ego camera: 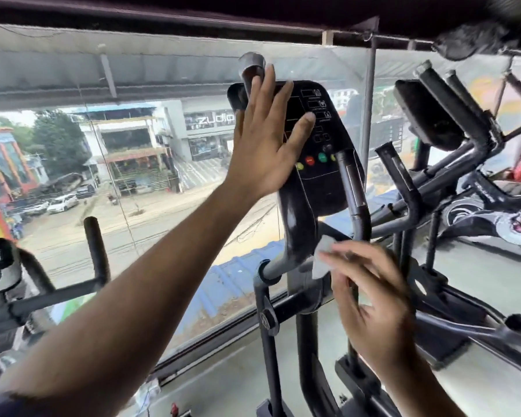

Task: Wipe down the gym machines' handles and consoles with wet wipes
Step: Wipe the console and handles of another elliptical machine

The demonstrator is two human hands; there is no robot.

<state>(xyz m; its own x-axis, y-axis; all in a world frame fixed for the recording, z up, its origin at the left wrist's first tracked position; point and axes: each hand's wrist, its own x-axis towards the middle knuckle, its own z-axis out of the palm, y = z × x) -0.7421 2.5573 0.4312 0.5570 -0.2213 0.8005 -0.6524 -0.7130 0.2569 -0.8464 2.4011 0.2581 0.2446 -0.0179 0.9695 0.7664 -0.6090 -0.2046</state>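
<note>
Right hand (370, 299) at 5 o'clock pinches wet wipe (324, 257) against lower handle (357, 203), likely to scrub it | left hand (265, 136) at 12 o'clock lies flat, fingers straight, on console (325, 152), probably bracing | window (133, 176) beyond.

wide window (163, 164) onto daylit street, dark ceiling (193, 10), pale floor (478, 275)

Bright daylight thru big window (163, 176), backlit so machines read near-black, soft sheen on console (328, 164), right hand (370, 302) motion-blurred, wide-angle bending at edges, top right corner smeared, street outside slightly soft
</note>
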